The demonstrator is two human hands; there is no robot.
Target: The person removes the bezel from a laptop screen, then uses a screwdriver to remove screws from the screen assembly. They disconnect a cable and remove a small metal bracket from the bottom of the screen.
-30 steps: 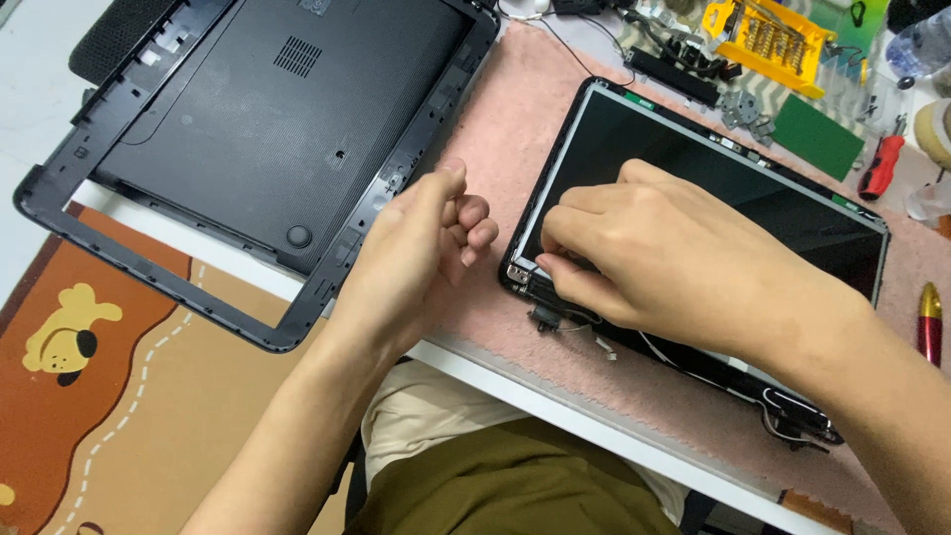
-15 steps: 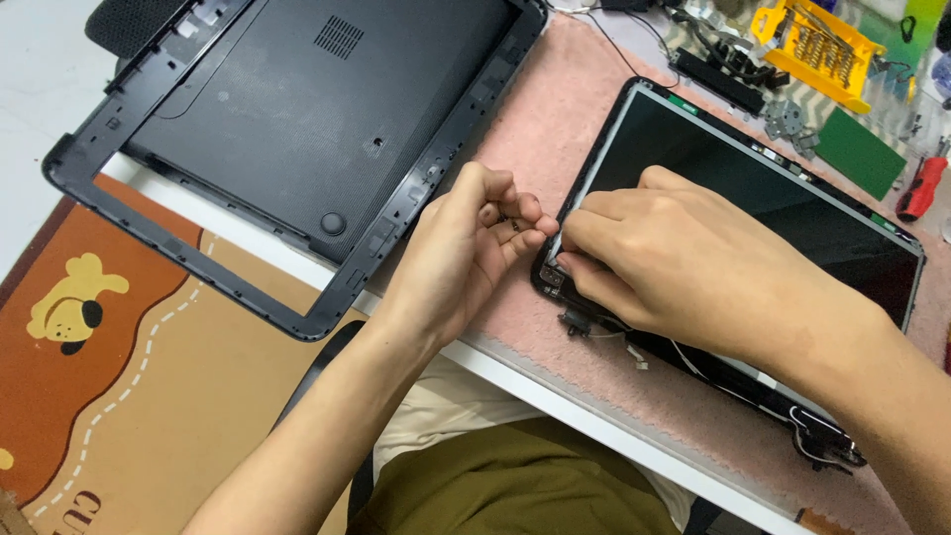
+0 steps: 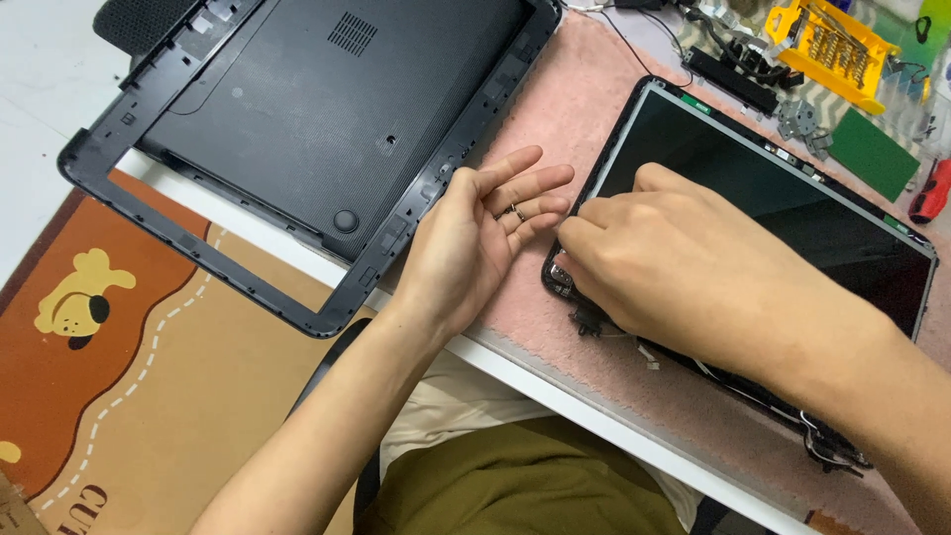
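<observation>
Pink mat: a fuzzy pink cloth (image 3: pixel 584 129) covers the table (image 3: pixel 555 381), and the dismantled laptop parts lie on it.
Head view, screen: a bare laptop display panel (image 3: pixel 783 198) lies face up on the mat, its near-left corner under the right hand.
Head view, right hand: the right hand (image 3: pixel 674 263) is curled palm down over that corner, fingertips pinched together at the hinge area; whether they grip a screw or only press on the metal I cannot tell.
Head view, left hand: the left hand (image 3: pixel 475 238) lies palm up just beside the panel's corner, fingers spread and loose, with a small screw-like bit (image 3: pixel 515 210) resting on them.
Step in hand: by my judgement, small fasteners are being lifted from the hinge corner and gathered in the cupped left palm.
Next move: it would call for a fine fingertip pinch and a level left palm, so the tiny piece does not roll off.
Around: a black laptop base (image 3: pixel 327 109) with a loose bezel frame (image 3: pixel 198 253) sits left; a yellow bit case (image 3: pixel 827 45) and a red screwdriver (image 3: pixel 931 193) lie far right.
</observation>
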